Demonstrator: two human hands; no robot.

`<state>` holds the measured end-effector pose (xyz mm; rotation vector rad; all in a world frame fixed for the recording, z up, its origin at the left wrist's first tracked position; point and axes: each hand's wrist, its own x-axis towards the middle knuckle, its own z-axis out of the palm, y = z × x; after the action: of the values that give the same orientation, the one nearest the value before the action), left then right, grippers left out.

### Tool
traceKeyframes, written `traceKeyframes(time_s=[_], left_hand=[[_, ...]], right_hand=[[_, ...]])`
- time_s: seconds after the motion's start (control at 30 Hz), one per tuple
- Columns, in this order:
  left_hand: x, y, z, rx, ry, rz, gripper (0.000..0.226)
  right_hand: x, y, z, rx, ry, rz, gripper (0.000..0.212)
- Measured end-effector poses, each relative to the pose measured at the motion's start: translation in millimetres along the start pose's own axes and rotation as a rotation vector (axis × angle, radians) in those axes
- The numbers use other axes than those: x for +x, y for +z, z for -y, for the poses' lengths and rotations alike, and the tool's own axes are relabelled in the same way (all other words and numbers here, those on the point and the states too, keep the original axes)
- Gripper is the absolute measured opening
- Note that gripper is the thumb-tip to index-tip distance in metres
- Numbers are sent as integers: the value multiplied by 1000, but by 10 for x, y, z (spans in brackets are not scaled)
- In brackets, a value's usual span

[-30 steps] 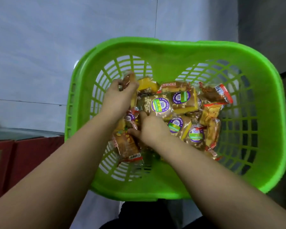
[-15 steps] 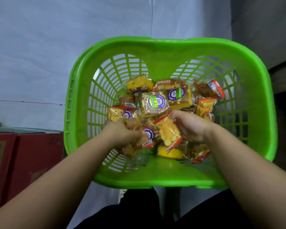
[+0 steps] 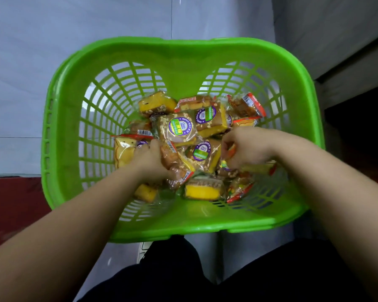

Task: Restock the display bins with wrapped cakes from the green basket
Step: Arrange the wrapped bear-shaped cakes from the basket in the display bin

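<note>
A green plastic basket [image 3: 183, 59] with slotted walls fills the middle of the view. Several wrapped cakes [image 3: 179, 129] lie piled in its bottom, yellow and brown in clear wrappers, some with round purple-and-green labels. My left hand [image 3: 151, 162] is down in the left of the pile, fingers closed around a brown wrapped cake [image 3: 175, 164]. My right hand [image 3: 247, 147] is in the right of the pile, fingers curled on an orange-edged wrapped cake [image 3: 231, 152] whose body is mostly hidden under the hand. No display bins are in view.
The basket stands on a pale tiled floor [image 3: 52, 51]. A dark red box [image 3: 11, 205] sits at the left edge. A dark shelf opening [image 3: 358, 138] is at the right. My dark trousers [image 3: 183, 277] and a white shoe [image 3: 143, 251] show below the basket.
Both hands shifted within the pile. The left hand moved back toward me and closed on a brown cake. The right hand moved from the centre to the right side of the pile.
</note>
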<state>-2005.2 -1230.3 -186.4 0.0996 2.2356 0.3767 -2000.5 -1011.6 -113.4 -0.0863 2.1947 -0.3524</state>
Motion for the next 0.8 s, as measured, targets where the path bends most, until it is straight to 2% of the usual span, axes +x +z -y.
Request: traceKeyframes(time_s=[0.07, 0.17, 0.27, 0.33, 0.5, 0.67, 0.73, 0.8], left_hand=[[-3, 78, -26, 100, 30, -21, 93], [6, 98, -14, 3, 45, -54, 79], [16, 78, -12, -85, 55, -82, 72], [23, 62, -14, -187, 56, -98, 71], [-64, -77, -11, -566, 39, -94, 66], [-429, -293, -174, -917, -5, -206, 69], [-698, -441, -275, -980, -19, -244, 72], [-1020, -635, -398, -1038, -1, -321, 68]], right_hand=[[-50, 32, 33, -258, -27, 114, 33], [-95, 190, 36, -533, -62, 210, 53], [-149, 392, -65, -769, -180, 71, 32], [-161, 464, -161, -783, -245, -11, 28], [-121, 329, -254, -452, -174, -120, 37], [-340, 128, -220, -105, -84, -236, 38], [-556, -2, -142, 216, -72, -354, 32], [-847, -167, 17, 661, -44, -471, 20]])
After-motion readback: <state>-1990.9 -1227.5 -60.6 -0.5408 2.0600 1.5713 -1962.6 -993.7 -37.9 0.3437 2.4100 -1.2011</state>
